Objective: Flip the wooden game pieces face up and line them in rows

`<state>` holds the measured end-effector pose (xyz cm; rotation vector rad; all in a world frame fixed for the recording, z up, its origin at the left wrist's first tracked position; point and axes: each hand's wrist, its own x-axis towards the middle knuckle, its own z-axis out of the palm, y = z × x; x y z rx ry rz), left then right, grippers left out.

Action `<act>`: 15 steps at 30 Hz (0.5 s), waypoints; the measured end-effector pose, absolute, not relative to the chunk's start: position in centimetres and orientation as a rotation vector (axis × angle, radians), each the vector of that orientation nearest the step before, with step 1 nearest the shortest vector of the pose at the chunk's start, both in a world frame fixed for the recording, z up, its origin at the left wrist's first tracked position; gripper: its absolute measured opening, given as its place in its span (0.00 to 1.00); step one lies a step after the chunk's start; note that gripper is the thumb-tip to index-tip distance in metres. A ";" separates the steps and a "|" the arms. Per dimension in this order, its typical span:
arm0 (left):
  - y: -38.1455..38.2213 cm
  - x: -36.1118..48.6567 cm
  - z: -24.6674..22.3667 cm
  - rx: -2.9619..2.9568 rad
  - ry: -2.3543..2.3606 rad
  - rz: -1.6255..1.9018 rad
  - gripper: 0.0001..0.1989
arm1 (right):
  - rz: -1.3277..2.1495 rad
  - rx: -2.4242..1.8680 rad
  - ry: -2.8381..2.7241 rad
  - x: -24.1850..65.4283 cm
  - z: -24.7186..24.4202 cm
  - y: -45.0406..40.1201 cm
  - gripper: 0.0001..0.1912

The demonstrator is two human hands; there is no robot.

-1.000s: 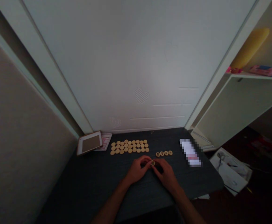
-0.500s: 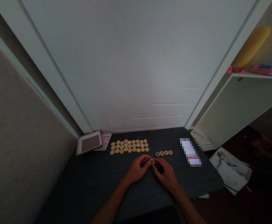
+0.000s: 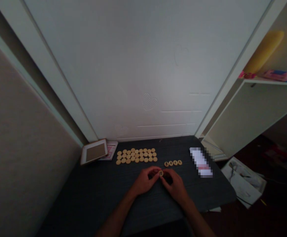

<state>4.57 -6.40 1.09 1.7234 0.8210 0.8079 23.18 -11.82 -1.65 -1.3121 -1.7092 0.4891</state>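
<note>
- Head view, lower centre: pinching a marked disc (image 3: 161,173) between left hand (image 3: 144,181) and right hand (image 3: 175,184).
- Just beyond, rightward: lined up, four lettered discs (image 3: 175,163).
- Farther, left of these: laid in three rows, blank discs (image 3: 137,155).

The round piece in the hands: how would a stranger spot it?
On the dark table, the left hand and right hand meet in front of four marked discs. Pinched between their fingertips is a small, tan round piece with a dark mark. It alone is held; its neighbours lie in rows.
</note>
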 end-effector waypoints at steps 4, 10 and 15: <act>-6.4 4.5 1.0 1.725 0.799 0.780 0.12 | 0.507 -1.320 -1.680 23.3 -2.0 -11.6 0.10; -6.3 4.7 0.9 1.693 0.828 0.797 0.11 | 0.522 -1.325 -1.666 23.1 -1.4 -11.8 0.11; -6.3 4.6 1.0 1.720 0.814 0.767 0.11 | 0.552 -1.345 -1.653 23.1 -1.2 -11.9 0.09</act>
